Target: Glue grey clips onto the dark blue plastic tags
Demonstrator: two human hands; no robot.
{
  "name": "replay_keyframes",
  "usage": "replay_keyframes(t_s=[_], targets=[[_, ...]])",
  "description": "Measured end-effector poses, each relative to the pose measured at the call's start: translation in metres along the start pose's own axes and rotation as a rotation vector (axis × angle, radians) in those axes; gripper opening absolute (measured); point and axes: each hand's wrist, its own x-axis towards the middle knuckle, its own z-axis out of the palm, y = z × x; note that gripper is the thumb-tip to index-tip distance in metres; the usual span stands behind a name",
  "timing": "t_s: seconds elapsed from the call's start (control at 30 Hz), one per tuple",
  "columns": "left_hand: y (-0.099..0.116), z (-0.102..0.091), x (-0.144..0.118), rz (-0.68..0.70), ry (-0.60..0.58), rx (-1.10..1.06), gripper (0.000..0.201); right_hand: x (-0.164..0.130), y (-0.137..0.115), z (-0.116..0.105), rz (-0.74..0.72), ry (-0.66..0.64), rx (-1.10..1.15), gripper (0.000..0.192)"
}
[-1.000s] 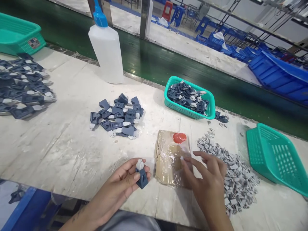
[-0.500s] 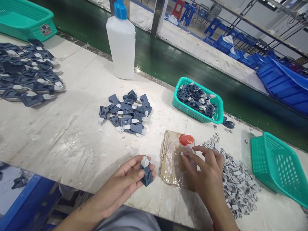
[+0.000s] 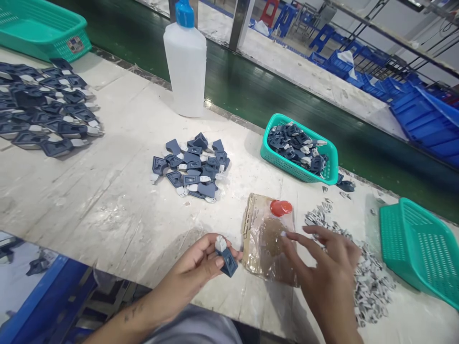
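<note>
My left hand [image 3: 199, 267] is closed around a dark blue plastic piece [image 3: 229, 265], its light grey knobbed end pointing up and away from me. To the right, thumb and index finger of my right hand [image 3: 324, 270] pinch a tiny whitish piece [image 3: 283, 234], with the other fingers spread. That pinch hovers over a film-covered cardboard pad [image 3: 256, 243] bearing a wet-looking brown patch. A red cap [image 3: 280, 208] rests at the pad's far end. Partly behind my right hand lies a heap of small grey pieces [image 3: 375, 286].
Blue-and-grey pieces lie in a pile [image 3: 193, 165] and in rows [image 3: 53, 110] at left. A green basket [image 3: 297, 174] holds more. Other green baskets stand right [image 3: 398, 248] and far left [image 3: 68, 48]. A white bottle [image 3: 186, 71] stands beside the green conveyor belt [image 3: 236, 81].
The view has shifted slightly. My right hand has moved a little right across the pad, its fingers more spread. My left hand, still holding the blue piece, has come slightly nearer the pad.
</note>
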Motion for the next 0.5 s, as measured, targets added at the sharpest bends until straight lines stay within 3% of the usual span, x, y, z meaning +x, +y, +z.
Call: replay_keyframes(t_s=[0.17,0.3,0.4,0.5], targets=[[-0.002,0.000,0.000,0.043,-0.064,0.222,0.014,-0.010,0.003,0.006,0.081,0.079,0.034,0.011],[0.002,0.003,-0.001,0.061,-0.052,0.377,0.015,-0.017,0.000,0.009,0.043,0.029,0.024,0.009],[0.002,0.006,-0.002,0.094,-0.041,0.482,0.017,-0.019,-0.015,0.006,0.079,0.056,0.048,0.012],[0.001,0.009,-0.001,0.123,-0.018,0.524,0.017,-0.022,-0.038,0.003,0.042,-0.003,0.214,0.013]])
